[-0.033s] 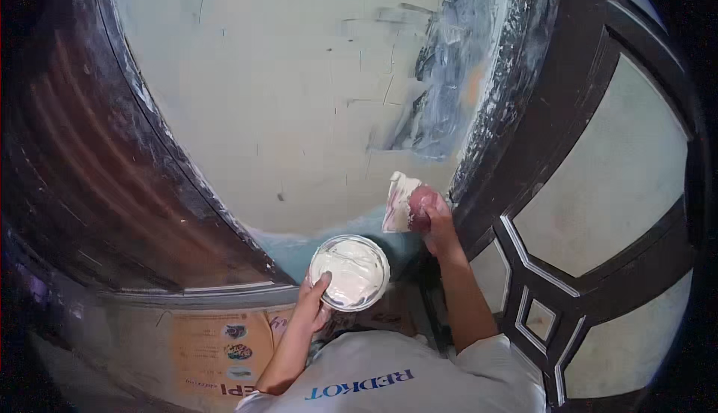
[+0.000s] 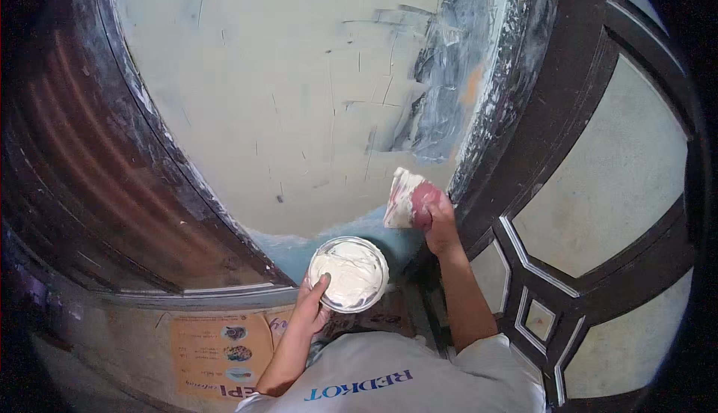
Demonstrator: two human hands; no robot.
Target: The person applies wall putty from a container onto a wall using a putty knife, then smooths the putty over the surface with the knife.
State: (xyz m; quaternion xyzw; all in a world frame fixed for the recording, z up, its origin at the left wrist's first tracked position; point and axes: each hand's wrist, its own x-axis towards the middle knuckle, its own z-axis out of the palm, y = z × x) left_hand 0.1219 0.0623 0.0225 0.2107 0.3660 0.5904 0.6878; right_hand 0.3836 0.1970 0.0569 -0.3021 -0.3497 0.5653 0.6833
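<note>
My left hand [image 2: 315, 304] grips a round tub [image 2: 386, 282] by its rim, thumb over the edge. White, creamy filler paste [image 2: 350, 269] nearly covers the inside of the tub. In my right hand [image 2: 443, 227] is a pink-red putty knife [image 2: 428, 197], its wide blade pointing left and smeared with white paste. The knife is up and to the right of the tub, apart from it. Before me is a wall [image 2: 299, 114] with a beige coat, dark scratches, a grey-blue smeared patch [image 2: 441, 106] at right and a bluish band [image 2: 299, 252] at the bottom.
Brown wood with a white-smeared edge [image 2: 176, 147] borders the wall at left. On the right, a dark frame [image 2: 516, 181] and a dark-barred lattice with pale panels [image 2: 606, 181] stand close to my right arm. An orange printed sheet [image 2: 213, 353] lies low at left.
The putty knife has tilted slightly, its upper blade corner shifting a little up and right. The tub has hardly moved.
</note>
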